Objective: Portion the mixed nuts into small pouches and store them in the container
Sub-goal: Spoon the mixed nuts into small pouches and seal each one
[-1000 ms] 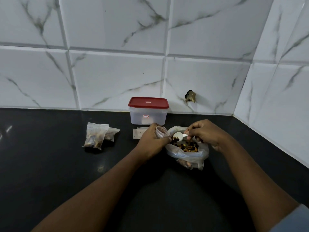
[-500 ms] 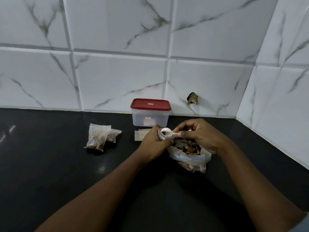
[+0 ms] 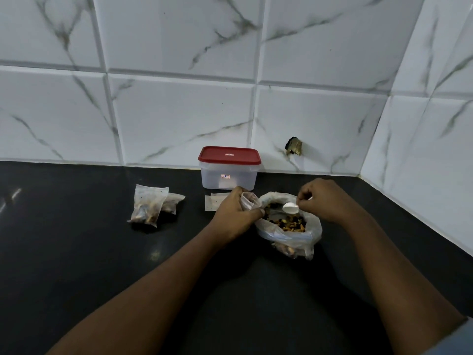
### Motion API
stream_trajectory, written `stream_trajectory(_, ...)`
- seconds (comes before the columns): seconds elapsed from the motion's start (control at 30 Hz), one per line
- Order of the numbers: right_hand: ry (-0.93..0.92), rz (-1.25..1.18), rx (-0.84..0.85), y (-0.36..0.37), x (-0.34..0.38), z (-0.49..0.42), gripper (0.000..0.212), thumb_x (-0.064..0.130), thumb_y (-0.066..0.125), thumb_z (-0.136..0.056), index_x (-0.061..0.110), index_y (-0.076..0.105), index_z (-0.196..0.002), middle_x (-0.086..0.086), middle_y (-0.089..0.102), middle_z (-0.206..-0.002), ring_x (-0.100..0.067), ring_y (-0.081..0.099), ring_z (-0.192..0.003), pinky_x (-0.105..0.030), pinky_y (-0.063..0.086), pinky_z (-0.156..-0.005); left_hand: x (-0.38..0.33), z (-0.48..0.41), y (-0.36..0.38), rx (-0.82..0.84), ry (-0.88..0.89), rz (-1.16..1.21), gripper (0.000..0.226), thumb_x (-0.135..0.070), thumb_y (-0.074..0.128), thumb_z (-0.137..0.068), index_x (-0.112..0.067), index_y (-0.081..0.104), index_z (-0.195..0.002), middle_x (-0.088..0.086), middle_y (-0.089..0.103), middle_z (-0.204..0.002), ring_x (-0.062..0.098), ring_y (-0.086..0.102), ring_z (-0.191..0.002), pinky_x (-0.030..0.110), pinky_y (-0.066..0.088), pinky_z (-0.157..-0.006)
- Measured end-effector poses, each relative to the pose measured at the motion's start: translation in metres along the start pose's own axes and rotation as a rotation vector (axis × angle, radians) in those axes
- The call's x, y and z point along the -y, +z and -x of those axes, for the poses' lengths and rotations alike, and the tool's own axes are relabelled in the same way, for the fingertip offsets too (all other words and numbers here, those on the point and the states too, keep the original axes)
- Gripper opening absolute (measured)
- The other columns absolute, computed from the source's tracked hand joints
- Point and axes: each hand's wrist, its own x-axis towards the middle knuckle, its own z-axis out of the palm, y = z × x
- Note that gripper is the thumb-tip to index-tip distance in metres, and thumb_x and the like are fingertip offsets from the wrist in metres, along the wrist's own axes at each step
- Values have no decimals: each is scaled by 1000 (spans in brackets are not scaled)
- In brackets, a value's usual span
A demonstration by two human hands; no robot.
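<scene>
Back over the bag (image 3: 286,237) with the spoon (image 3: 290,208) — seemingly emptied — pinched in right hand (image 3: 325,201), pouch (image 3: 249,201) gripped in left hand (image 3: 234,213), awaiting another scoop.

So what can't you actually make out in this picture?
All in the head view:
- Container contents: frosted walls and the red lid hide them.
- Its label: too small to read.
- Small pouch: the left hand gripping it covers most, so its fill is unknown.
- Spoon handle: hidden by the pinch of the right hand.
- Rear filled pouch: partly behind the front pouch.
</scene>
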Motion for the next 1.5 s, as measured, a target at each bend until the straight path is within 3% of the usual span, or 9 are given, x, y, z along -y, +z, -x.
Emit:
stream_trajectory(0.2,-22,-55,16,-1,11,-1,12,15,73,-88,22,79,-82,10,75,-84,-4,69,-76,-21,45,-61,0,1,-3,-1,-5,8,33,-24,77,-92,-25,56,-118,-8,65,-109,7,64,-99,22,51,-77)
stream_trajectory(0.33,1,-17,-100,-4,8,-1,13,14,69,-89,21,79,-83,5,74,-84,-10,67,-77,-26,48,-62,-1,1,-3,5,-5,7,34,-24,76,-92,-25,55,-119,-8,65,-110,7,64,-99,20,50,-74)
stream_trajectory(0.47,23,11,24,0,3,-2,13,13,71,-88,22,78,-81,7,75,-88,-8,69,-79,-24,48,-63,0,0,-3,4,-8,10,35,-25,77,-92,-26,55,-119,-8,65,-110,7,64,-99,19,49,-74)
stream_trajectory(0.63,21,-35,-50,0,7,-1,13,15,70,-92,21,79,-83,8,74,-86,-8,69,-78,-24,49,-62,-1,0,-4,6,-10,6,34,-25,77,-92,-28,55,-117,-8,65,-110,7,64,-100,20,49,-74)
stream_trajectory(0.73,40,-33,13,2,4,-2,15,14,71,-89,22,78,-78,6,75,-84,-11,71,-77,-25,51,-63,-1,1,-3,2,-9,2,33,-25,77,-92,-27,56,-116,-8,65,-110,8,64,-99,21,50,-75)
stream_trajectory(1.0,-30,-91,7,13,16,-1,13,15,72,-93,24,81,-94,13,72,-87,0,65,-78,-15,39,-60,-1,0,-3,-1,-2,-17,33,-25,76,-92,-26,55,-118,-7,64,-111,7,63,-100,20,48,-74)
stream_trajectory(1.3,55,-46,36,-4,9,2,15,12,69,-86,18,77,-75,4,75,-69,-11,67,-64,-25,46,-55,-1,0,-4,6,-8,-8,36,-25,77,-92,-23,56,-122,-8,64,-111,7,64,-101,22,51,-77)
stream_trajectory(1.4,51,-143,82,0,12,2,12,13,71,-89,17,78,-80,6,77,-70,-3,69,-63,-23,47,-61,1,0,-2,-8,9,-21,33,-24,77,-91,-23,58,-118,-6,66,-108,11,65,-100,28,55,-84)
stream_trajectory(1.5,28,-285,80,10,15,0,12,11,72,-92,16,80,-85,6,79,-75,-1,75,-73,-26,54,-74,2,-1,-3,-7,7,-16,33,-23,77,-91,-24,58,-117,-5,67,-108,10,66,-99,27,54,-81)
